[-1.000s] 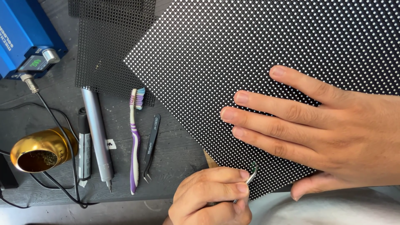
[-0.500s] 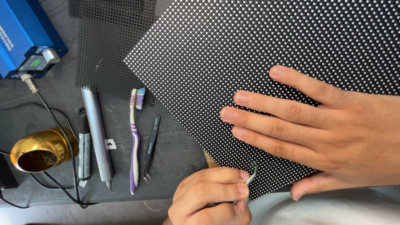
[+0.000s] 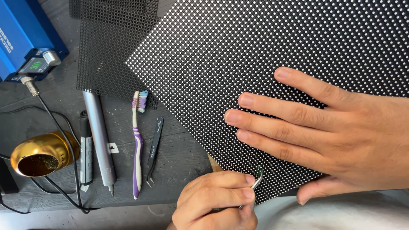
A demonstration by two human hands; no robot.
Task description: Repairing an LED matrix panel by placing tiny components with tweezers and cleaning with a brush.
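A large black panel (image 3: 255,51) covered in a grid of small white dots lies tilted across the dark wooden table. My right hand (image 3: 332,132) rests flat on its lower right part, fingers spread and pointing left. My left hand (image 3: 217,202) is closed around thin metal tweezers (image 3: 255,179) at the panel's lower edge. The tweezer tips hold a tiny green piece just above that edge.
Left of the panel lie a purple-and-white toothbrush (image 3: 137,140), black tweezers (image 3: 154,151), a grey pen-shaped tool (image 3: 99,136) and a black marker (image 3: 85,149). A gold cup (image 3: 40,154), cables, a blue soldering station (image 3: 25,38) and a black mesh grid (image 3: 110,55) sit further left.
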